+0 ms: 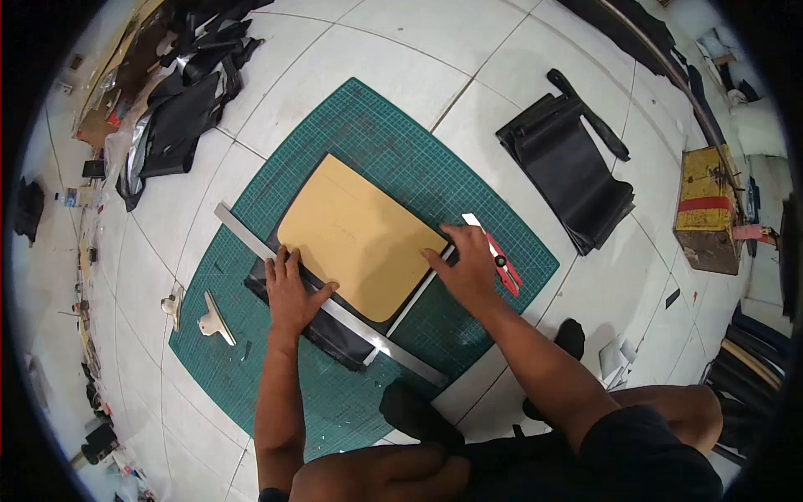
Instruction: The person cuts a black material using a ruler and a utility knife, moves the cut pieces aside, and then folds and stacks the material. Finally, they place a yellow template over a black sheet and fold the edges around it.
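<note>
A tan board [360, 234] with rounded corners lies on black sheet material [339, 341] on the green cutting mat [351, 109]. Along the board's lower left edge runs a metal ruler [410, 360]. My left hand [294, 293] rests with fingers spread on the ruler and the board's edge. At the board's right corner is my right hand [467, 266], thumb and fingers apart, touching the board and the black edge. A red cutter [504, 268] lies just right of my right hand. Two metal clips, one of them a bulldog clip [216, 320], lie at the left.
Folded black material [573, 167] lies on the tiles at the upper right, near a yellow metal box [707, 209]. Black scraps [176, 117] are heaped at the upper left. My dark-covered foot [418, 410] is at the mat's lower edge.
</note>
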